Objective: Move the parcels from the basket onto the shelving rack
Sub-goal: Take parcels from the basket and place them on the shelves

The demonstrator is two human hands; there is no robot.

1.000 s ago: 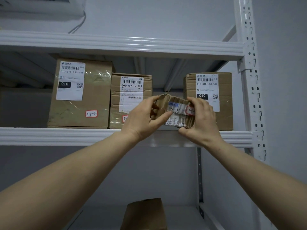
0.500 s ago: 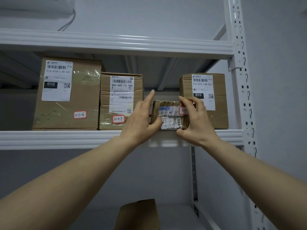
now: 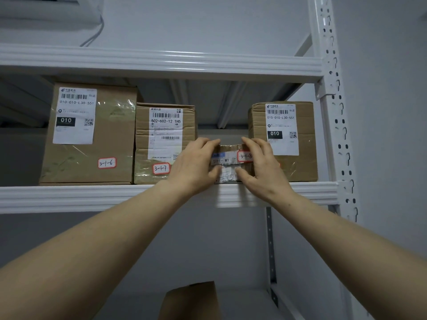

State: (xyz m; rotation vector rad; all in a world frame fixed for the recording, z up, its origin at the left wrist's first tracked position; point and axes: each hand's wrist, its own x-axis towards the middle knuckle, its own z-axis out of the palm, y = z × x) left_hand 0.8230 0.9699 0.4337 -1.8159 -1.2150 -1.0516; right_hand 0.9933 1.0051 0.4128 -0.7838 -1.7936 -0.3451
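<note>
Between the two raised hands, a small brown parcel (image 3: 227, 162) rests at the front edge of a white metal shelf (image 3: 92, 195) of the shelving rack (image 3: 161, 63). Its white label and a red-bordered sticker (image 3: 244, 156) reading 3-1-8 face outward. The left hand (image 3: 191, 167) grips the parcel's left end, fingers curled over the top edge and thumb pressed to the front. The right hand (image 3: 261, 168) grips the right end the same way. Just left of the left hand, and partly hidden by it, stands a medium cardboard box (image 3: 161, 125) marked 3-1-7. Further left is a larger box (image 3: 108, 135) marked 3-1-6. Just behind and to the right of the right hand stands another labelled box (image 3: 305, 139), close against the parcel. Well below the hands, between the forearms, the top of one more brown box (image 3: 191, 301) shows on a lower shelf.
</note>
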